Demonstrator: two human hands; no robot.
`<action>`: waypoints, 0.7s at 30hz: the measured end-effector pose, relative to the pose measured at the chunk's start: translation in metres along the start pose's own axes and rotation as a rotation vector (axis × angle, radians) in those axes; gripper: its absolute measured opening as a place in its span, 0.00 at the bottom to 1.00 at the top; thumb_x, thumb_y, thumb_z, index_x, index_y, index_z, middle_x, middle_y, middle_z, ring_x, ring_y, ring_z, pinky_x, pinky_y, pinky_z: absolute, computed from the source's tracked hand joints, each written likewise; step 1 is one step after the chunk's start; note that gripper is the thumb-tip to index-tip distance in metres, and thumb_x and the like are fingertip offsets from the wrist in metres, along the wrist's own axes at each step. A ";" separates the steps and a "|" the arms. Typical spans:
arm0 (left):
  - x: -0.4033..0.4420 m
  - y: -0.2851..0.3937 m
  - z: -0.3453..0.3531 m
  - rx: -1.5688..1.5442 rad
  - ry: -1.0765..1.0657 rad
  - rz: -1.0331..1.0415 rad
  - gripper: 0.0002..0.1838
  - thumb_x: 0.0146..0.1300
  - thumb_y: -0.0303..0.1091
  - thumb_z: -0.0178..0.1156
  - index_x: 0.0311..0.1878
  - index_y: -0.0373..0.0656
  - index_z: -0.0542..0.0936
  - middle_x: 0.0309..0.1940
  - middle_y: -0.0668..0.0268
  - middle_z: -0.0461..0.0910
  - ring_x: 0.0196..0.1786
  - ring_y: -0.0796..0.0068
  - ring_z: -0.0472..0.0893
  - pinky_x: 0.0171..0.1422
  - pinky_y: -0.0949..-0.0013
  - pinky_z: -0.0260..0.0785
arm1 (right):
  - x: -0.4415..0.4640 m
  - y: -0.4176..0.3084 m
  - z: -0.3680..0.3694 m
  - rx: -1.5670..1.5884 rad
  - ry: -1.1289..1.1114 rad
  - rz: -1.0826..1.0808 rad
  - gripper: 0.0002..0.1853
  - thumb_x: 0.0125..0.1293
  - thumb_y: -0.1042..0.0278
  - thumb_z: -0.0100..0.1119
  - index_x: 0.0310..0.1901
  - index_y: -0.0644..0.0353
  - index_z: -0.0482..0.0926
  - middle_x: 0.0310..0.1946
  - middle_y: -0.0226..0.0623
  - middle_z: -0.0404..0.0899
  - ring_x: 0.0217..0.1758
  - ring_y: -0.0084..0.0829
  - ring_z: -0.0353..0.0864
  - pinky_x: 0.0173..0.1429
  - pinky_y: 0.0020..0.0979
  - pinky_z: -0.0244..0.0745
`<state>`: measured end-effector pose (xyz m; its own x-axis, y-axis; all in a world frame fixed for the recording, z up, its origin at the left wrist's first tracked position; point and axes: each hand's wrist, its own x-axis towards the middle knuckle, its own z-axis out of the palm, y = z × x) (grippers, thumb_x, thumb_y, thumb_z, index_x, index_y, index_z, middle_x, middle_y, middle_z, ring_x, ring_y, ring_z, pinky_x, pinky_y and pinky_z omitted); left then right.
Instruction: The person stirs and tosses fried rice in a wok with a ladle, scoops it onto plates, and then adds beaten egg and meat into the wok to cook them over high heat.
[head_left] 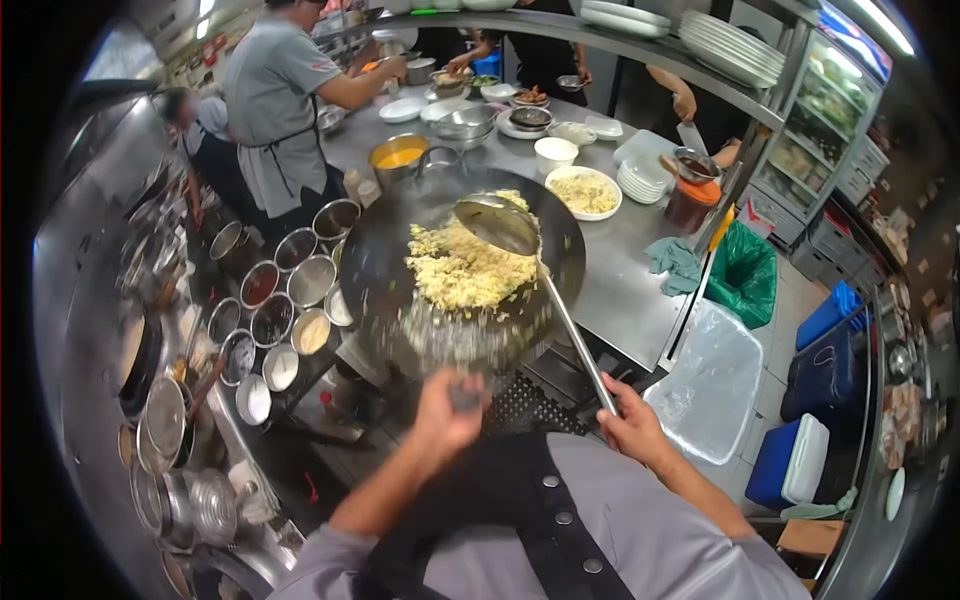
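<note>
My left hand [447,412] is closed round the handle of a large dark wok [375,235], low in the middle of the view. My right hand [632,420] grips the long metal handle of a ladle [575,335]. The ladle's round bowl [497,223] is over the wok, at the upper right of a heap of yellow fried rice [465,268]. Some grains near the wok's lower side are smeared by motion. A white bowl of rice [583,193] stands on the steel table to the right of the wok.
Metal containers of seasonings [272,318] stand at the left. Behind the wok are an orange-filled pot [398,152] and plates on the steel table [625,310]. A worker in grey [270,90] stands at the upper left. A green-lined bin [742,270] is at the right.
</note>
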<state>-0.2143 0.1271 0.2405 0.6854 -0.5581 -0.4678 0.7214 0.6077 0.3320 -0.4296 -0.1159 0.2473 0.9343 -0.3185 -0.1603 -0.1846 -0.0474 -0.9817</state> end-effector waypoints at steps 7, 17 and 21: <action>0.009 0.060 0.042 -0.383 0.090 -0.561 0.12 0.62 0.26 0.58 0.48 0.35 0.72 0.36 0.59 0.76 0.31 0.72 0.76 0.37 0.73 0.77 | -0.033 -0.048 0.007 0.126 0.137 -0.002 0.35 0.72 0.78 0.57 0.78 0.51 0.58 0.25 0.29 0.73 0.18 0.20 0.71 0.22 0.24 0.69; -0.041 0.024 -0.031 -0.176 0.165 -0.339 0.07 0.61 0.24 0.59 0.39 0.43 0.71 0.33 0.65 0.73 0.31 0.76 0.75 0.43 0.67 0.77 | -0.087 -0.054 0.006 0.129 0.129 0.113 0.35 0.69 0.80 0.54 0.76 0.58 0.58 0.23 0.31 0.73 0.16 0.21 0.71 0.20 0.26 0.68; -0.049 0.024 -0.005 -0.067 0.103 -0.170 0.08 0.63 0.24 0.60 0.39 0.42 0.70 0.34 0.64 0.72 0.31 0.76 0.75 0.43 0.66 0.76 | -0.072 -0.077 0.012 0.093 0.140 0.090 0.37 0.71 0.79 0.55 0.80 0.59 0.55 0.25 0.27 0.71 0.18 0.20 0.71 0.22 0.26 0.69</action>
<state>-0.2309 0.1715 0.2676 0.5380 -0.5972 -0.5948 0.8153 0.5480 0.1872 -0.4795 -0.0781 0.3329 0.8623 -0.4468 -0.2385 -0.2306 0.0729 -0.9703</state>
